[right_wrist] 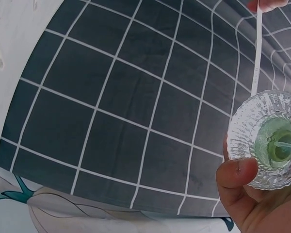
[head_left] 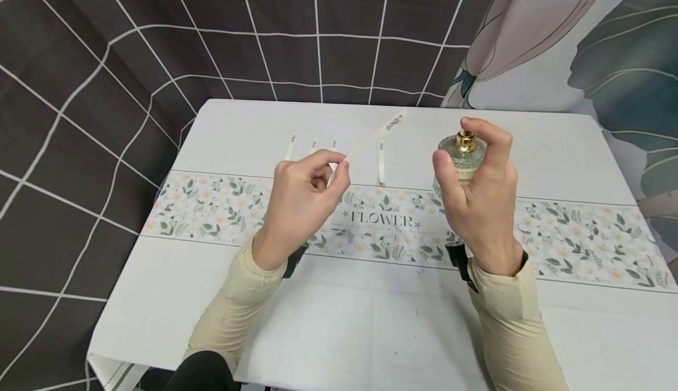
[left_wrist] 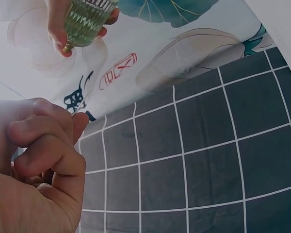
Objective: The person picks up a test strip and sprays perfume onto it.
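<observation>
Between thumb and forefinger my left hand pinches one end of a white perfume test strip. Its far end, printed "Bell", angles up and to the right, towards the bottle. My right hand grips a ribbed glass perfume bottle with a gold spray top, the forefinger resting on the nozzle. Pale green liquid shows through the bottle's base in the right wrist view, where the strip appears beyond it. The left wrist view shows the bottle past the curled fingers of my left hand.
Several more test strips lie in a row on the white tabletop, one of them right of my left hand. A floral runner marked "FLOWER" crosses the table. Dark gridded cloth hangs behind and at left, a leaf-patterned curtain at right.
</observation>
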Tool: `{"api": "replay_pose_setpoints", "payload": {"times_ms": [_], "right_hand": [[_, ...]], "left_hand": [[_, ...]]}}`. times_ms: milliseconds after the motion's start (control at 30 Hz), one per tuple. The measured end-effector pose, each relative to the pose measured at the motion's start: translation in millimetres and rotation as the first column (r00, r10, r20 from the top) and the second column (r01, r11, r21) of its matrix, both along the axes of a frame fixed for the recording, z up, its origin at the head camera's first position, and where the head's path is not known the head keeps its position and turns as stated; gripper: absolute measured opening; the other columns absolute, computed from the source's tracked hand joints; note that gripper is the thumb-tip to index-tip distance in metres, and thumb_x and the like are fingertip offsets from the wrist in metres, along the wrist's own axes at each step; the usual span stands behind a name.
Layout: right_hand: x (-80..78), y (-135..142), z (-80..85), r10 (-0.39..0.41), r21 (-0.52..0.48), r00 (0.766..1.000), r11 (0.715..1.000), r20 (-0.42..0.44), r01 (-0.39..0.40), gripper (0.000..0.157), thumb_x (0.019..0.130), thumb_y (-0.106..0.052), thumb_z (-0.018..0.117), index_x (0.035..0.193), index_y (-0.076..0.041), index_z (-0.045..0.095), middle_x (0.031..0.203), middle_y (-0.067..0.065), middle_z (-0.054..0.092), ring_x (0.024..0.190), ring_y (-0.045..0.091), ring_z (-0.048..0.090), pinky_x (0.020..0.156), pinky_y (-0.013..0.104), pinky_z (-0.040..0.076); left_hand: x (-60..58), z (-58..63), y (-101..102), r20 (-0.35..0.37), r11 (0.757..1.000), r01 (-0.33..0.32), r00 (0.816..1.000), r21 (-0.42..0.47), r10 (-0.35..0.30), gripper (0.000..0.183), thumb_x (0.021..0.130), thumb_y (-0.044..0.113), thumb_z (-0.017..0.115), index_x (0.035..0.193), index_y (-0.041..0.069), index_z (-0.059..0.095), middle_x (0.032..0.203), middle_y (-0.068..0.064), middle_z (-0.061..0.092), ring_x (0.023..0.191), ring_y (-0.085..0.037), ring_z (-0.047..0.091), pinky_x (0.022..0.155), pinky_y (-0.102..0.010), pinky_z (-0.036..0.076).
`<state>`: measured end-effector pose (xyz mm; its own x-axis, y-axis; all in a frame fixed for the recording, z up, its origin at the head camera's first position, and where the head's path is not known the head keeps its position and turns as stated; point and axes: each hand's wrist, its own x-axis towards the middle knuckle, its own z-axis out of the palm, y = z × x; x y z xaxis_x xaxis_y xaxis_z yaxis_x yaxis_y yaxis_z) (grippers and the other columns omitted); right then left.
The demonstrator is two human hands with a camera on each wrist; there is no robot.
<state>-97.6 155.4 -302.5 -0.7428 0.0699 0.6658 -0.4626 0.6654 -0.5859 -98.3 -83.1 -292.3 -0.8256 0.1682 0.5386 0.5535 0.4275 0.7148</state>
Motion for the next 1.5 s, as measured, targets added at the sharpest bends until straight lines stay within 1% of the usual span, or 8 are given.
{"api": "replay_pose_setpoints", "payload": {"times_ms": [767,933,1033,1167,1267,1367,1433,1500], "right_hand": [[3.1,-5.2,1.0,-0.003,0.007,1.000,1.000,0.023,0.003,0.043,0.100,-0.024,0.057,0.136,-0.003,0.044,0.085,0.015,0.066,0.062,0.012,0.046,0.057,0.022,0.033],[1.8,-6.6,0.0,0.004,-0.029,1.000,1.000,-0.004,-0.005,0.044,0.100,-0.028,0.056,0.134,-0.002,0.044,0.086,0.015,0.066,0.065,0.011,0.049,0.059,0.018,0.036],[0.9,-6.5,2.0,0.029,-0.076,0.999,0.997,-0.022,-0.030,0.049,0.100,-0.034,0.057,0.136,-0.004,0.042,0.094,0.011,0.064,0.073,0.010,0.053,0.064,0.017,0.040],[-0.3,-3.3,6.6,0.091,-0.149,0.996,0.984,-0.016,-0.092,0.056,0.100,-0.042,0.060,0.139,-0.008,0.039,0.110,-0.002,0.059,0.087,0.010,0.057,0.074,0.017,0.045],[0.0,2.6,9.1,0.117,-0.188,0.993,0.976,0.004,-0.114,0.062,0.099,-0.047,0.063,0.141,-0.010,0.037,0.115,-0.009,0.057,0.091,0.010,0.059,0.077,0.017,0.047],[1.6,10.1,10.6,0.129,-0.219,0.991,0.968,0.029,-0.120,0.062,0.099,-0.044,0.065,0.143,-0.011,0.036,0.116,-0.009,0.057,0.095,0.011,0.060,0.081,0.018,0.047],[2.8,14.9,10.8,0.142,-0.228,0.989,0.965,0.046,-0.128,0.060,0.099,-0.038,0.066,0.144,-0.012,0.036,0.115,-0.007,0.057,0.098,0.013,0.059,0.083,0.019,0.046],[3.8,18.7,10.0,0.157,-0.229,0.985,0.964,0.071,-0.137,0.058,0.100,-0.030,0.066,0.146,-0.012,0.035,0.115,-0.006,0.057,0.102,0.014,0.058,0.086,0.020,0.045]], "left_hand": [[4.8,-0.1,-2.2,0.017,1.000,-0.004,1.000,-0.008,0.004,0.013,0.091,-0.001,0.063,0.094,-0.002,0.075,0.051,0.003,0.045,0.044,-0.004,0.029,0.045,-0.020,0.024],[4.8,0.1,-2.9,0.012,1.000,-0.008,1.000,-0.010,0.008,0.012,0.091,0.000,0.063,0.094,-0.003,0.075,0.050,0.004,0.045,0.043,-0.005,0.029,0.045,-0.020,0.025],[2.3,-1.3,-4.2,0.012,1.000,-0.017,1.000,-0.001,0.017,0.012,0.091,-0.001,0.063,0.093,-0.003,0.075,0.050,0.002,0.046,0.042,-0.006,0.032,0.045,-0.021,0.027],[-5.6,-4.9,-6.5,0.067,0.996,-0.029,0.997,0.081,0.023,0.012,0.094,0.001,0.062,0.094,-0.003,0.074,0.055,-0.003,0.058,0.045,-0.010,0.046,0.048,-0.020,0.036],[-13.9,-8.7,-7.4,0.122,0.985,-0.036,0.992,0.167,0.015,0.013,0.096,0.005,0.064,0.096,-0.002,0.075,0.071,-0.007,0.068,0.059,-0.012,0.058,0.051,-0.019,0.041],[-22.9,-13.6,-7.0,0.170,0.967,-0.033,0.985,0.252,-0.011,0.015,0.097,0.007,0.067,0.100,-0.004,0.076,0.083,-0.009,0.066,0.073,-0.013,0.057,0.057,-0.017,0.043],[-29.0,-17.8,-6.4,0.230,0.944,-0.027,0.972,0.328,-0.052,0.017,0.097,0.007,0.068,0.104,-0.006,0.076,0.086,-0.008,0.064,0.074,-0.012,0.052,0.061,-0.018,0.042],[-34.5,-22.7,-6.0,0.325,0.907,-0.038,0.939,0.420,-0.111,0.021,0.097,0.008,0.068,0.109,-0.008,0.074,0.085,-0.005,0.063,0.068,-0.010,0.047,0.061,-0.017,0.042]]}}
